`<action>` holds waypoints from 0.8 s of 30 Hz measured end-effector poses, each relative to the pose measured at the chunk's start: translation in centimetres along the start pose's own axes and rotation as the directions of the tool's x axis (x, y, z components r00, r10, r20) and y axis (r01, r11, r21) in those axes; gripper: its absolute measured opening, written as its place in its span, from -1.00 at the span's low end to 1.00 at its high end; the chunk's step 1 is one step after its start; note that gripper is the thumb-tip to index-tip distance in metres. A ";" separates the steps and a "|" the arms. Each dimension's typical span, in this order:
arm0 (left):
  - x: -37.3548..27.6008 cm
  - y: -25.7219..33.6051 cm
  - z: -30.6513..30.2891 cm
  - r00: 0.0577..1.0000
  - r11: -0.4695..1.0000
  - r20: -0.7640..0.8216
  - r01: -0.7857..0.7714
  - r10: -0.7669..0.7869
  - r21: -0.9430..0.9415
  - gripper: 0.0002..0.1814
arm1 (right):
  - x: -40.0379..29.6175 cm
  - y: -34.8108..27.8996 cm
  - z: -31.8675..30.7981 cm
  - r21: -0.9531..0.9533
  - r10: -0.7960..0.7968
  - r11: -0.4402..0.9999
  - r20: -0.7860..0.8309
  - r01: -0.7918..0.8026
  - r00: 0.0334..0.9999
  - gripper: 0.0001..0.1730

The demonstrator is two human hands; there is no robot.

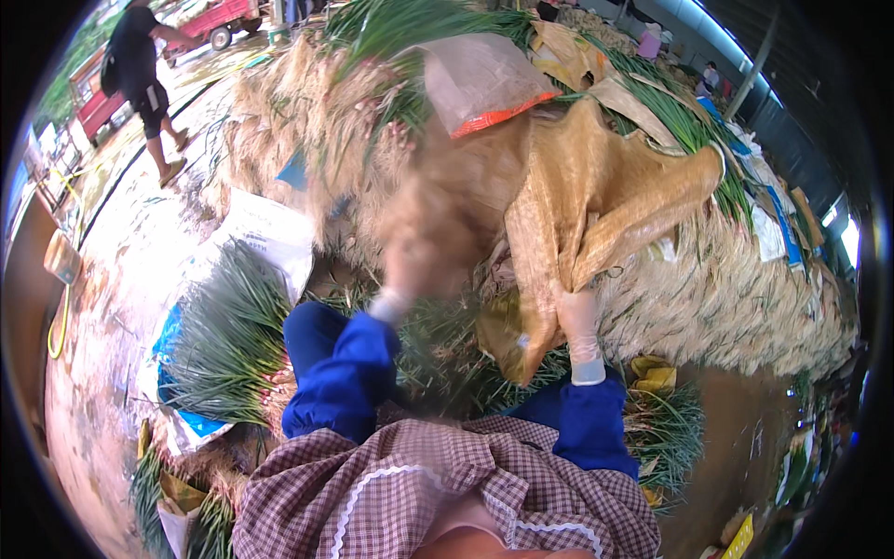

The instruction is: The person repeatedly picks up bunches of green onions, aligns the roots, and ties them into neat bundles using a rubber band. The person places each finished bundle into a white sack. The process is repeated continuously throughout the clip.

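Note:
My right hand [577, 314], in a pale thin glove, is closed around a gathered part of a tan woven sack [559, 202]. The sack spreads up and away from that hand over heaped green onions, and a loose fold hangs beneath it. My left hand [413, 269], also gloved, is strongly blurred at the left of the sack. A brown blur lies over and beyond its fingers, so I cannot tell whether it holds anything. Cut green leaves [447, 349] lie on the ground between my knees.
Heaped green onions [279, 126] with pale roots rise ahead, partly under a whitish sack [475, 80]. A green onion bundle [223, 335] lies at left on a white and blue sack. More onions [663, 433] lie at right. A person [140, 77] walks near red vehicles [209, 21].

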State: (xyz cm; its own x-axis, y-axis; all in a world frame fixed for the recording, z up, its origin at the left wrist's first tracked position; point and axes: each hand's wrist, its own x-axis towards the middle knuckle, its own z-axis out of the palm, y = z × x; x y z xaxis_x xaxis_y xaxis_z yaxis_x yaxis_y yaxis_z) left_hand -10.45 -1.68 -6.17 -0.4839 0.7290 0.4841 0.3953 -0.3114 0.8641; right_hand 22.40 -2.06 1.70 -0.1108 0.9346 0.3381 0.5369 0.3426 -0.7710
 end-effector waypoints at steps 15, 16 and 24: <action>-5.9 19.4 3.0 0.337 0.547 0.502 -0.754 0.797 -0.363 -0.56 | 3.9 -5.2 -20.0 -0.579 -0.035 0.812 -0.168 -0.070 0.985 -0.72; -3.9 19.0 3.2 0.342 0.501 0.604 -0.858 0.719 -0.111 -0.58 | 2.1 -3.6 -27.1 -0.717 -0.074 0.688 -0.222 -0.111 0.972 -0.72; 10.4 8.7 5.0 0.444 0.499 0.694 -0.855 0.566 0.140 -0.44 | -35.7 1.6 -52.5 -0.458 -0.081 0.133 -0.889 -0.879 0.451 -0.57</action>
State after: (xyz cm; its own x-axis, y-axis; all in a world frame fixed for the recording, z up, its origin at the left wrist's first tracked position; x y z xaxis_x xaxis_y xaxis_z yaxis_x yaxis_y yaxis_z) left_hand -8.11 6.23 5.72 0.5508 0.5706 0.6092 0.7205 -0.6934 -0.0020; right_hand 71.13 -39.92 16.71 0.6496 0.3083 0.6949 0.5519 -0.8199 -0.1521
